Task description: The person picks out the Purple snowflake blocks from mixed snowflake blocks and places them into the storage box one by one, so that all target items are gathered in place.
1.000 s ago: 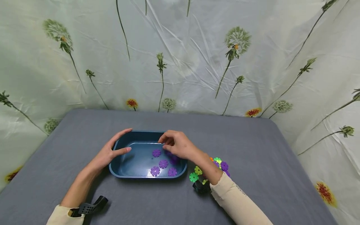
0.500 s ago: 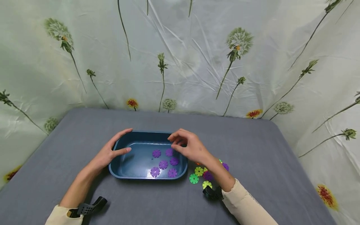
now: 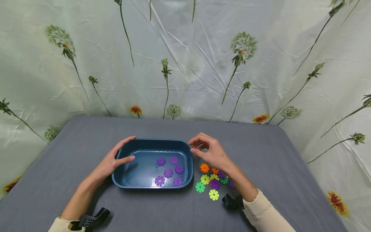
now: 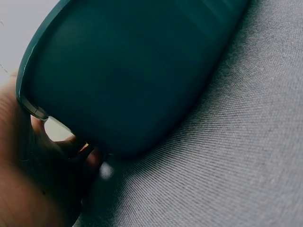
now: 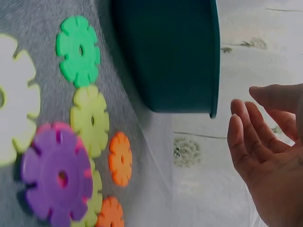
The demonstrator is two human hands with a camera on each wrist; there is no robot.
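Note:
A blue plastic basin (image 3: pixel 139 166) stands on the grey cloth, with several purple notched disks (image 3: pixel 168 173) lying flat in its right half. My left hand (image 3: pixel 108 162) grips the basin's left end, its thumb over the rim and the other fingers along the outside. The left wrist view shows the fingers partly hidden behind the rim. Just beyond the basin's right rim hovers my right hand (image 3: pixel 211 151), fingers loosely bent, and in the right wrist view nothing lies between them. Below that hand spreads a loose group of notched disks, among them a green one (image 3: pixel 200 187) and an orange one (image 3: pixel 204 168).
A grey cloth (image 3: pixel 162 209) covers the table. Behind it hangs a pale curtain (image 3: pixel 191 71) printed with dandelions. Each wrist wears a black camera mount, the left one (image 3: pixel 92 219) and the right one (image 3: pixel 233 202) both close over the cloth.
My right hand has moved right, from above the basin's inside to beyond its right rim, uncovering purple disks in the basin and more disks on the cloth. My left hand keeps its hold.

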